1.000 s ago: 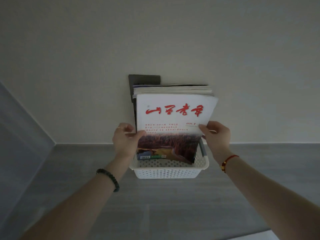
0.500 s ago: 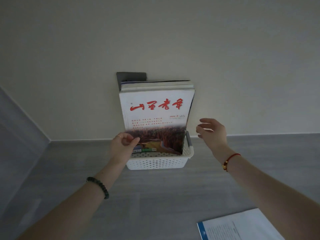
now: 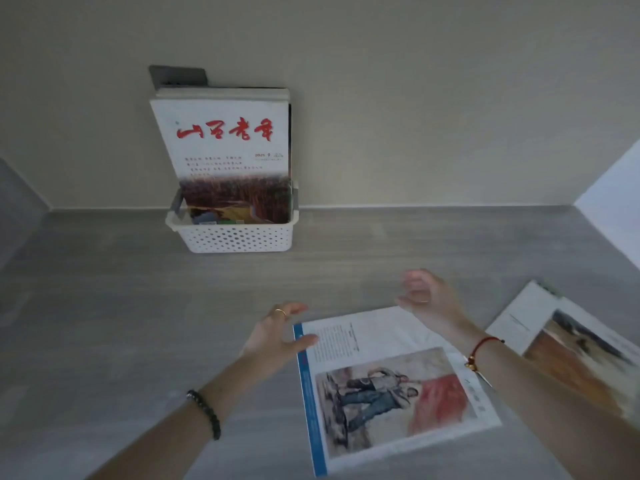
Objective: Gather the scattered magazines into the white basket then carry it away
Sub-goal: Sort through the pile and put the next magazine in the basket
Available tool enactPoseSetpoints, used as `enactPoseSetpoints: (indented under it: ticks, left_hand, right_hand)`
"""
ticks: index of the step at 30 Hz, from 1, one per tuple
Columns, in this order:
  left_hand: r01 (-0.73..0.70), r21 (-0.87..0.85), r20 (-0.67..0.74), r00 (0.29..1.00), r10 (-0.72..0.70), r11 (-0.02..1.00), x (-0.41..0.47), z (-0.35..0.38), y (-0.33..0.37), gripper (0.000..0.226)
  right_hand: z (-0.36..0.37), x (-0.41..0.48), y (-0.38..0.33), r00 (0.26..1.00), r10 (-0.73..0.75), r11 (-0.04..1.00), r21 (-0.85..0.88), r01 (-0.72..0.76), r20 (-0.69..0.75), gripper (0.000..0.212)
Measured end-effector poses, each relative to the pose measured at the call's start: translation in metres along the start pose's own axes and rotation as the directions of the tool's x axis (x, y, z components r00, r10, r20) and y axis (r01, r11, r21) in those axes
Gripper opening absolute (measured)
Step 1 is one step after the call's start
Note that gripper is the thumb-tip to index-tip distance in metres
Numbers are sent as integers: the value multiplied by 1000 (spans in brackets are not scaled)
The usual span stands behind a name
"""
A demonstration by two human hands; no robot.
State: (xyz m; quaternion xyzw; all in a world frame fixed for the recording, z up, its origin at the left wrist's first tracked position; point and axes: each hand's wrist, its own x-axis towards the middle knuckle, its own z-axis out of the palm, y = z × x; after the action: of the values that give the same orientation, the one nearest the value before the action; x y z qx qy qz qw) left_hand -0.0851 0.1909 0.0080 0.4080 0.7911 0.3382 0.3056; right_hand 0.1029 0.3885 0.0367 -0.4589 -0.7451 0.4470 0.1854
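Note:
A white perforated basket stands against the wall at the back of the grey surface. Several magazines stand upright in it; the front one is white with red characters. Another magazine with a blue spine and a painting of figures lies flat near me. My left hand hovers at its top left corner, fingers spread and empty. My right hand hangs above its top right corner, fingers loosely curved and empty. A further magazine lies to the right.
The grey wood-grain surface runs to a beige wall behind. A dark plate is on the wall behind the basket. A pale panel closes the right side. Bare surface spreads to the left of my arms.
Both hands have let go of the red-lettered magazine, which now stands in the basket. They drew back toward me and down over the flat magazine. The view tilted down.

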Motion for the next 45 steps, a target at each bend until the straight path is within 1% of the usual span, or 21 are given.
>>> enactPoseSetpoints:
  ticks: [2, 4, 6, 9, 13, 17, 20, 23, 24, 26, 27, 28, 30, 32, 35, 37, 38, 40, 41, 43, 45]
  left_hand:
    - [-41, 84, 137, 990, 30, 996, -19, 34, 5, 62]
    - [-70, 166, 230, 973, 30, 984, -37, 65, 8, 72]
    - [-160, 294, 267, 960, 80, 942, -51, 92, 9, 82]
    - [-263, 455, 317, 940, 121, 851, -67, 121, 13, 95]
    - [-268, 619, 368, 930, 29, 739, -81, 146, 21, 100]
    - [-272, 711, 378, 925, -27, 649, -85, 152, 28, 90]
    - [-256, 734, 344, 939, -20, 629, -85, 153, 32, 77]
    - [-240, 755, 309, 951, -9, 610, -85, 157, 35, 68]
    - [-230, 759, 299, 954, -13, 610, -85, 158, 37, 67]
    - [-205, 761, 285, 958, -33, 616, -85, 160, 41, 67]
    - [-194, 760, 281, 959, -44, 621, -84, 160, 44, 66]
    - [-187, 758, 280, 959, -53, 625, -83, 159, 48, 61]
    - [-185, 745, 273, 961, -40, 641, -79, 152, 59, 50]
    - [-164, 689, 209, 978, 23, 706, -73, 137, 69, 45]
    - [-122, 549, 63, 992, 105, 827, -64, 101, 85, 31]
    - [-120, 428, -19, 990, 142, 896, -59, 71, 97, 21]
    - [-122, 373, -59, 986, 154, 920, -56, 56, 101, 18]
    - [-125, 222, -144, 977, 160, 967, -52, 26, 107, 15]
    - [-130, 128, -181, 972, 153, 983, -50, 12, 108, 15]
    - [-135, -75, -212, 970, 116, 988, -48, -10, 114, 17]
    - [-137, -268, -243, 968, 71, 954, -48, -26, 120, 21]
  right_hand:
    - [-7, -26, 30, 992, 39, 989, -145, -21, 121, 52]
    - [-13, -51, 53, 967, 34, 966, -256, 34, 253, 64]
    - [-17, -71, 70, 937, 4, 941, -318, 115, 349, 74]
    - [-23, -93, 87, 888, -64, 926, -305, 223, 454, 89]
    - [-34, -106, 112, 797, -151, 781, -424, 459, 585, 101]
    - [-40, -112, 127, 776, -167, 655, -520, 549, 609, 89]
    - [-39, -112, 125, 773, -194, 564, -576, 591, 604, 73]
    - [-39, -115, 115, 747, -186, 399, -646, 651, 638, 67]
    - [-40, -116, 111, 718, -202, 300, -655, 693, 666, 63]
    - [-41, -116, 106, 666, -303, 162, -652, 741, 682, 44]
    - [-42, -117, 102, 637, -391, 150, -637, 756, 664, 32]
    - [-44, -118, 96, 631, -438, 167, -632, 757, 640, 29]
    - [-46, -114, 81, 638, -499, 267, -596, 758, 587, 41]
    - [-49, -107, 66, 646, -600, 337, -583, 740, 472, 45]
    - [-60, -90, 43, 643, -736, 453, -550, 701, 212, 14]
    - [-67, -76, 32, 728, -684, 575, -590, 566, 32, 51]
    - [-70, -70, 25, 770, -630, 681, -548, 486, -100, 68]
    - [-71, -61, 14, 865, -397, 910, -258, 326, -308, 97]
    - [-67, -58, 9, 923, -239, 971, -58, 232, -301, 108]
    - [-54, -58, 0, 994, -2, 963, 268, 31, -110, 116]
    - [-36, -57, -7, 993, 15, 880, 470, -68, 115, 103]
